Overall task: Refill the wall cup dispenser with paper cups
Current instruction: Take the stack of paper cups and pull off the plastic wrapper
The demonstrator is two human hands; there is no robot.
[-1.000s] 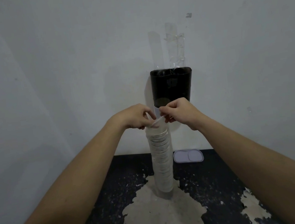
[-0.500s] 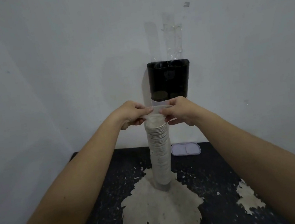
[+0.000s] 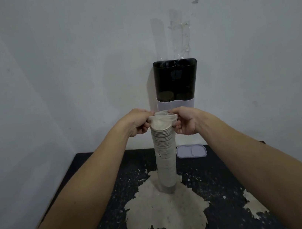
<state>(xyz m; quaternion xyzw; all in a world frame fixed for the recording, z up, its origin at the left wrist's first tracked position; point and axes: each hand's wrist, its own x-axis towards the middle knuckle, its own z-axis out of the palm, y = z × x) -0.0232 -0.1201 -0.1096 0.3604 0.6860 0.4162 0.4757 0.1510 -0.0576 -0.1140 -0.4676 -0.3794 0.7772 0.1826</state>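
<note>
A tall stack of white paper cups (image 3: pixel 166 160) in a clear plastic sleeve stands upright on the dark table. My left hand (image 3: pixel 137 123) and my right hand (image 3: pixel 185 121) each pinch the sleeve's open top edge (image 3: pixel 163 115) on either side and hold it stretched apart over the top cup. Behind the stack, the wall cup dispenser (image 3: pixel 176 80) hangs on the wall: a dark see-through body with a white base band, its top open. Cup shapes show faintly low inside it.
A pale lid (image 3: pixel 191 151) lies flat on the table by the wall, right of the stack. The black tabletop (image 3: pixel 223 181) has large patches of peeled coating. Strips of clear tape (image 3: pixel 181 32) stick to the wall above the dispenser.
My hands have moved apart from a close pinch at the sleeve's top, and the plastic opening is now spread wide over the top cup. The view has tilted slightly.
</note>
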